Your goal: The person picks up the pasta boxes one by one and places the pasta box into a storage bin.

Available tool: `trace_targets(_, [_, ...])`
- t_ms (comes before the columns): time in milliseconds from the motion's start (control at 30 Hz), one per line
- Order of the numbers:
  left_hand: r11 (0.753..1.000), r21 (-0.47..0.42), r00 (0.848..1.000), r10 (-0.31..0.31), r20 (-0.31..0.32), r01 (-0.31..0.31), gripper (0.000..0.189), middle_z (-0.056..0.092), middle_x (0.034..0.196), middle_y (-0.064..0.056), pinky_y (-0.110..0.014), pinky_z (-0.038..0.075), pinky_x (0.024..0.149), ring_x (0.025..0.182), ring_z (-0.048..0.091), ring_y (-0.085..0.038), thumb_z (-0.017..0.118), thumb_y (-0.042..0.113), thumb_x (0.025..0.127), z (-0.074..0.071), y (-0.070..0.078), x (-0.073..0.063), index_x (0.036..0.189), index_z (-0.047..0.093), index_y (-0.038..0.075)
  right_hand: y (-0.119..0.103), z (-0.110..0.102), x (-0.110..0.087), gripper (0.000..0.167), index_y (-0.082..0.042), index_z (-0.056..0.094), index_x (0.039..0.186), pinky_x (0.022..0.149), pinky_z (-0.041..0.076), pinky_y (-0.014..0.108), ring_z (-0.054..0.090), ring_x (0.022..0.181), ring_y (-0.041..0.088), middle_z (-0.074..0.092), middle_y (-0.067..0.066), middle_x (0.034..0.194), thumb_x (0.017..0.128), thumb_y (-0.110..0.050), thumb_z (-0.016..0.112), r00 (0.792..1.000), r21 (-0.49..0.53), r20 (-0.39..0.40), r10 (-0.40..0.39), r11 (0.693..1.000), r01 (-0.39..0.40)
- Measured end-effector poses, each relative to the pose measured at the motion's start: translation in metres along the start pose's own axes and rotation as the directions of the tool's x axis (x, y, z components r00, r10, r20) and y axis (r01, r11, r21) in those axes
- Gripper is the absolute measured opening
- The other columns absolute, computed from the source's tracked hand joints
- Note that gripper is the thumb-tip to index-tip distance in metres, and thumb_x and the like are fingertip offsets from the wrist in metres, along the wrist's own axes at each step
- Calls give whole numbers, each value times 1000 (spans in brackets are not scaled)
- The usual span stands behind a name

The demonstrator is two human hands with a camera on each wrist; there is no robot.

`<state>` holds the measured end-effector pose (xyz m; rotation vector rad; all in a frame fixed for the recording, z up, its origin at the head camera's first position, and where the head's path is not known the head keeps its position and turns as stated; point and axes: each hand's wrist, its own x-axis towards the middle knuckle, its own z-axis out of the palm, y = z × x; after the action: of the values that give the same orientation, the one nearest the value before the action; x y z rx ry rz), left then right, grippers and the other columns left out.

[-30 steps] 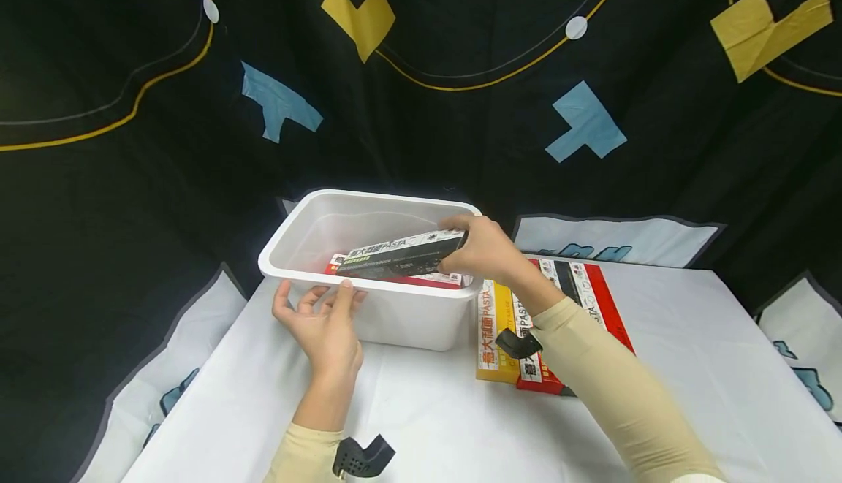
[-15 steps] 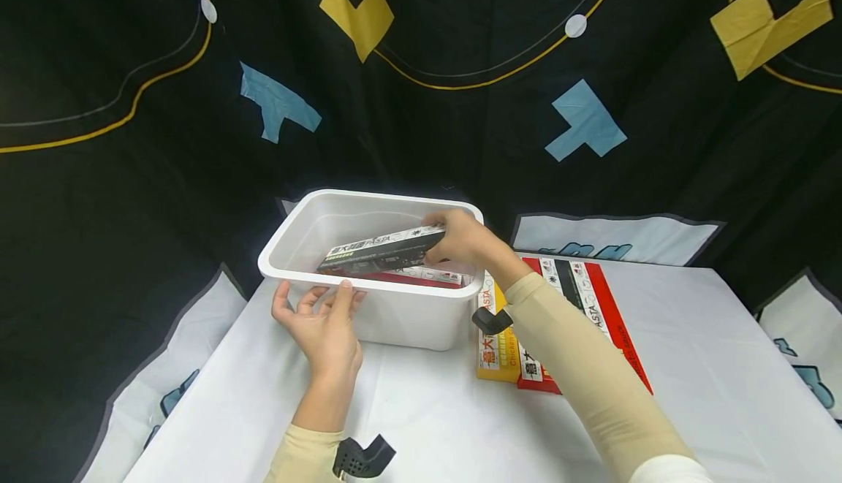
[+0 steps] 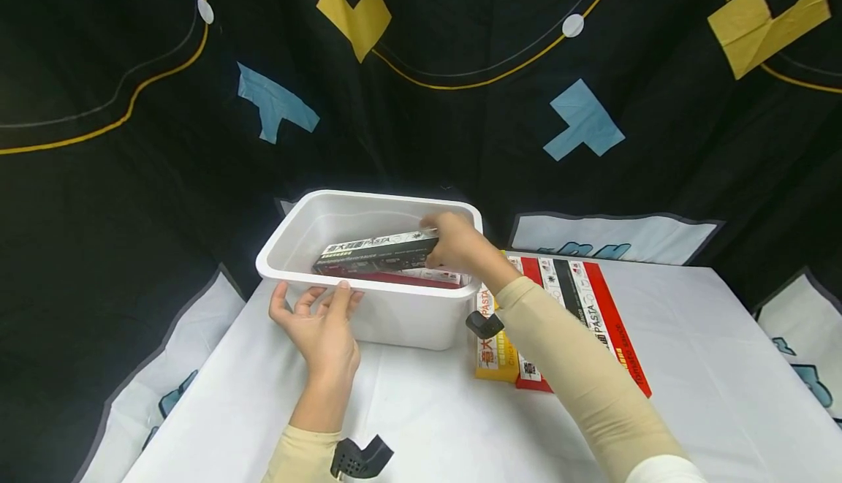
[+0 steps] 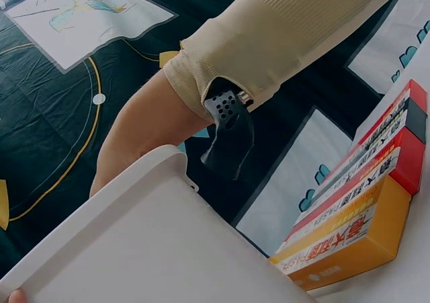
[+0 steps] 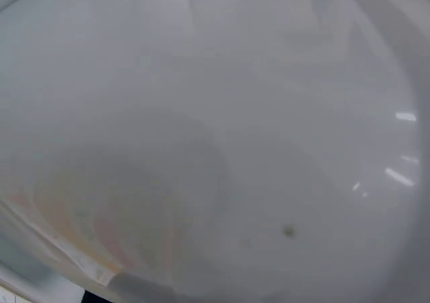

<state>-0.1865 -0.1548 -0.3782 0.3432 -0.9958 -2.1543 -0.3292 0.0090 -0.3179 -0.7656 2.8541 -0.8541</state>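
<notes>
My right hand grips the right end of a black pasta box inside a white plastic bin. The box is tilted, its left end lower, over a red box in the bin. At the bin's near rim, my left hand holds on with bent fingers, the fingertips right under the lip. One fingertip shows on the rim in the left wrist view. Only the bin's pale inner wall fills the right wrist view, with blurred coloured reflections; the right fingers are hidden there.
Right of the bin, several pasta boxes lie side by side on the white table: a yellow box at the left, a red box at the right, others between. The right forearm covers part of them. A black curtain hangs behind.
The right hand has carried the black pasta box leftward, farther into the bin, mostly in the first half second. The left hand has stayed at the rim.
</notes>
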Motion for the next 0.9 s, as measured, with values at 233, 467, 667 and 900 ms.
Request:
trace_targets(233, [1000,-17,1000,-22,-15,22,88,37,116,-11,-42,59,85,85,59,-24,69,-12,83,-3,-3,-3,140,14,27,-4,4,-14,62,-6,57,132,107,43,43,48,125,32,52,16,135,74,-4,78,995,-147,-78,-57,988,45])
trace_targets(467, [999,-24,1000,-22,-11,21,88,37,116,-12,-43,59,85,85,58,-23,68,-13,83,-2,-5,-4,140,14,27,0,1,-43,49,-11,60,129,102,48,43,52,118,24,55,7,134,83,-22,74,978,-51,-179,-102,994,94])
trace_targets(667, [1000,-19,1000,-11,-18,11,87,38,115,-11,-42,60,83,84,57,-23,69,-12,83,0,-3,-3,139,14,26,10,-8,-69,47,-12,59,129,96,54,35,56,112,19,56,2,131,84,-18,70,962,126,-241,-128,979,162])
trace_targets(900, [1000,-26,1000,-11,-17,11,88,38,115,-10,-42,60,84,85,56,-22,71,-11,83,1,-3,0,139,14,27,28,-19,-102,53,-14,53,136,99,50,36,50,125,21,51,0,138,86,-17,71,952,256,-300,-65,956,146])
